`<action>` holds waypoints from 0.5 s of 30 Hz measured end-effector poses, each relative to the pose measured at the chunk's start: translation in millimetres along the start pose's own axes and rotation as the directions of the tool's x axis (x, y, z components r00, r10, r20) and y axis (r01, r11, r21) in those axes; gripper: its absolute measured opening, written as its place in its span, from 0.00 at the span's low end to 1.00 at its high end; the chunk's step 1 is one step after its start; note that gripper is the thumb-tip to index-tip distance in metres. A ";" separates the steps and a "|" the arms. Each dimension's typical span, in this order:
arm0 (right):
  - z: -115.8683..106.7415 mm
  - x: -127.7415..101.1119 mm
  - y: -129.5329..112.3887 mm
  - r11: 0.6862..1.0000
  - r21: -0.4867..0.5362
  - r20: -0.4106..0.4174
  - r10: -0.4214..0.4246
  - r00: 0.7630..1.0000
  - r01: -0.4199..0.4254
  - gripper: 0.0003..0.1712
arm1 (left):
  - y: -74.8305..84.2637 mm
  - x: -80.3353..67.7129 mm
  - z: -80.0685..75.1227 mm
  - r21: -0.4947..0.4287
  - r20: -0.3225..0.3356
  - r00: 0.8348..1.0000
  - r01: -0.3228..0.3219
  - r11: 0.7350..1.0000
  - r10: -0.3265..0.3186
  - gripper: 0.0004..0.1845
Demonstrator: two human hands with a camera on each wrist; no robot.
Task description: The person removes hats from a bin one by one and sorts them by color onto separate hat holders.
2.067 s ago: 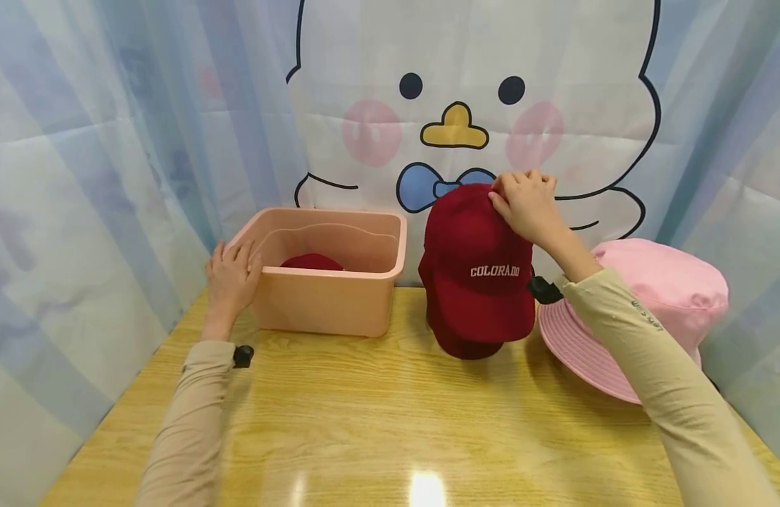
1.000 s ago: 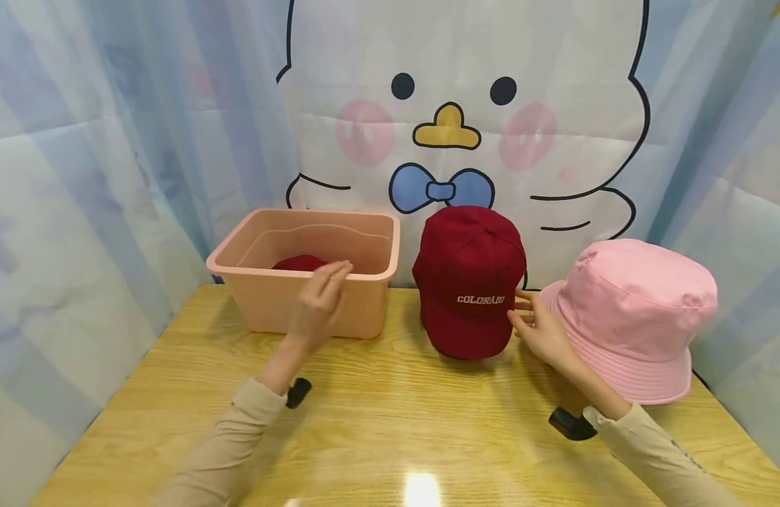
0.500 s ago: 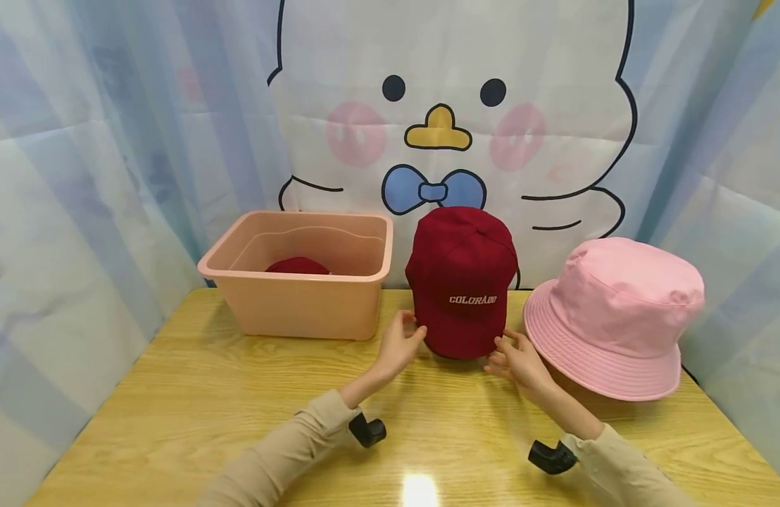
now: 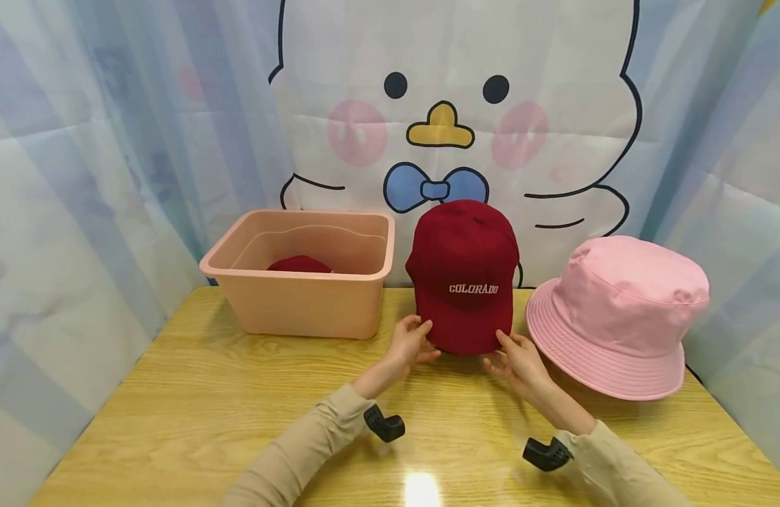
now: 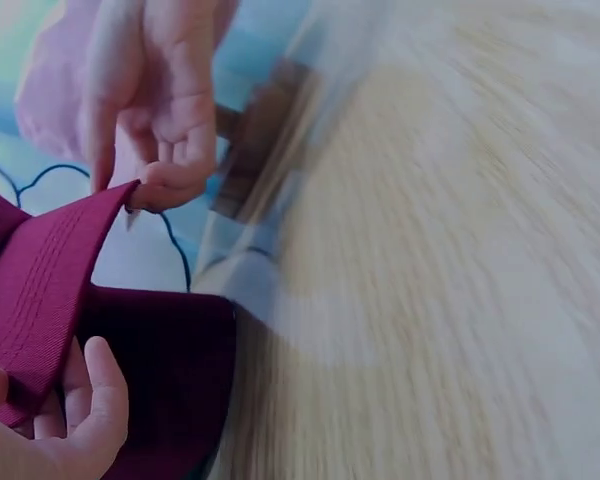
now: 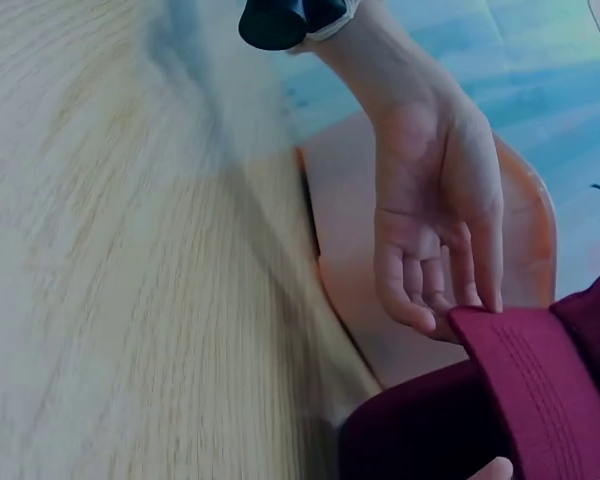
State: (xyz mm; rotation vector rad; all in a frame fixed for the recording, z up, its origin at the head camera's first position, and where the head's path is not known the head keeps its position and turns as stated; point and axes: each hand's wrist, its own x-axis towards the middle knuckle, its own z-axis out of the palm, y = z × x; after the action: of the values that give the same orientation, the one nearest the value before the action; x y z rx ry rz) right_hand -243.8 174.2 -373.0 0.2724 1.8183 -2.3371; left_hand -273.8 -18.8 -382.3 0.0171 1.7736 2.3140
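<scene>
On the left of the wooden table (image 4: 206,415) stood a peach plastic bin (image 4: 301,303), and in it you could just see the top of something dark red (image 4: 299,265), most likely another cap, though too little showed to be sure. Just right of the bin, near the table's middle and against the duck-printed backdrop (image 4: 453,113), the maroon Colorado cap (image 4: 462,274) stood with its crown up and its brim hanging down toward you. Your left hand (image 4: 410,342) pinched the brim's left corner, thumb under and fingers (image 6: 435,290) curled over the stitched edge; your right hand (image 4: 515,358) pinched the right corner the same way, as the left wrist view showed. Judged from this, the cap was light, with a soft cloth crown that would fold if squeezed and a stiffer brim that kept its curve, so the brim's two corners were the sound place to hold it. Farther right, apart from your hands, a pink bucket hat (image 4: 618,317) sat brim down on the table.
</scene>
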 end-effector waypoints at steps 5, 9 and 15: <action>-0.2 -0.6 -0.2 0.999 0.044 0.005 0.026 1.000 -0.027 0.08 | 16.2 -14.6 3.0 -0.010 -0.007 0.997 0.080 0.997 -0.080 0.03; -0.9 0.3 2.7 0.997 0.066 0.009 0.043 0.999 -0.043 0.08 | 7.3 -6.1 -0.1 -0.015 -0.024 0.990 0.136 0.991 -0.136 0.06; -5.3 -0.9 6.5 0.998 0.035 0.069 0.049 0.996 -0.052 0.09 | -35.7 31.6 -19.2 -0.043 0.003 0.996 0.093 0.995 -0.093 0.07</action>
State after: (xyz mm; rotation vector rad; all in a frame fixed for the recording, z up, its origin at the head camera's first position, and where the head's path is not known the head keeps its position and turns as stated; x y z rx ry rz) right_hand -241.2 177.8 -380.2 0.2382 1.7188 -2.3184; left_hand -301.3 -22.5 -425.6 -0.0700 1.6864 2.2847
